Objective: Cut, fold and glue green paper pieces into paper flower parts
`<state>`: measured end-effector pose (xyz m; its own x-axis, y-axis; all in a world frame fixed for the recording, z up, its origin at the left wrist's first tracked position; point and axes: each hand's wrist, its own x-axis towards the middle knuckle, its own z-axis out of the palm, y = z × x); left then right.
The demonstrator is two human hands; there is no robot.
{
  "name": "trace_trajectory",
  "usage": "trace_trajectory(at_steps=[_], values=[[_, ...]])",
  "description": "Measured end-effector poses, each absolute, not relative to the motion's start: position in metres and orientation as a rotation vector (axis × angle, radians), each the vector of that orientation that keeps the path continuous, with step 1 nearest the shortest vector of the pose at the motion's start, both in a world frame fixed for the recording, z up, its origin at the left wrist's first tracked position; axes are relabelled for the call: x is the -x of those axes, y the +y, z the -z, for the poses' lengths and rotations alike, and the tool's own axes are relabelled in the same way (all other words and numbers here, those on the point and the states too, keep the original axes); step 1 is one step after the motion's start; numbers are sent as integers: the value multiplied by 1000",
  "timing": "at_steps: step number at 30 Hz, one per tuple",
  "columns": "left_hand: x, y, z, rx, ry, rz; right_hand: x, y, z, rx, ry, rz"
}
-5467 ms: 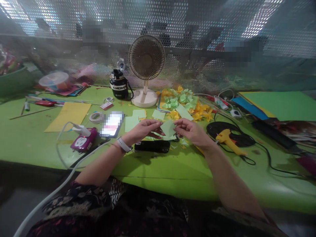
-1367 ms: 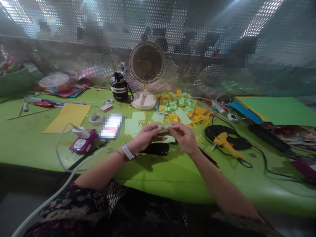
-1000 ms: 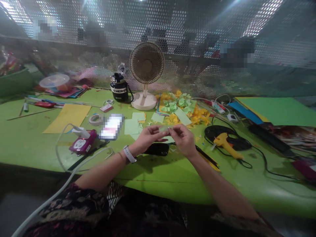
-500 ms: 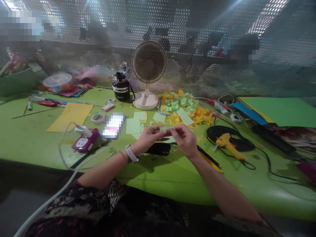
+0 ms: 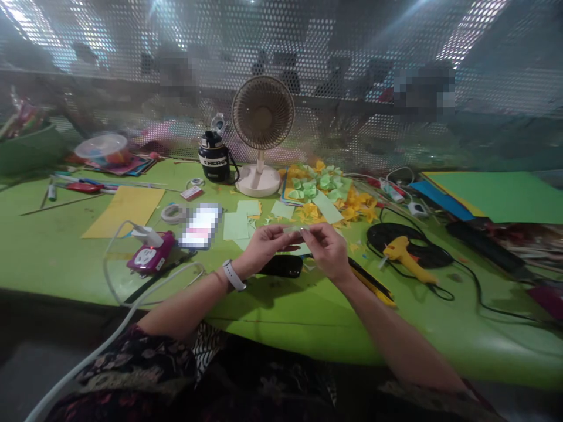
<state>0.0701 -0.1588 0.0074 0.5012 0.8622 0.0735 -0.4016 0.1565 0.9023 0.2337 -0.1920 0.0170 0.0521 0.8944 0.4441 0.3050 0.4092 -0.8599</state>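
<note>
Where a black case (image 5: pixel 281 266) lies on the worktop (image 5: pixel 308 316), a yellow card (image 5: pixel 123 212) and a magenta socket (image 5: pixel 149 258) are set to its left. Above the case, a pale green paper strip (image 5: pixel 294 230) is pinched at its left end by the nearly closed left hand (image 5: pixel 266 242) and at its right end by the right hand (image 5: pixel 328 249), likewise nearly closed. To the case's right, a yellow glue gun (image 5: pixel 407 264) is laid.

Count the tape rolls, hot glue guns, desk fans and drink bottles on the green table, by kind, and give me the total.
Tape rolls: 2
Hot glue guns: 1
Desk fans: 1
Drink bottles: 1
Total: 5
</note>
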Motion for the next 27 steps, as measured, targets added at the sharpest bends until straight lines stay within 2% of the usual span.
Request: trace_trajectory(at_steps=[8,16,23,27], values=[[-69,-159,-13,-1112,557,-987,-242,-188,-25,1249,-1572,-760],[-69,-162,-13,-1149,564,-965,-241,-188,-29,1294,-1748,-620],[-64,-157,-17,-1154,575,-971,-245,-185,-27,1238,-1680,-954],[-61,-154,-18,-1183,591,-893,-247,-186,-30,1250,-1760,-878]])
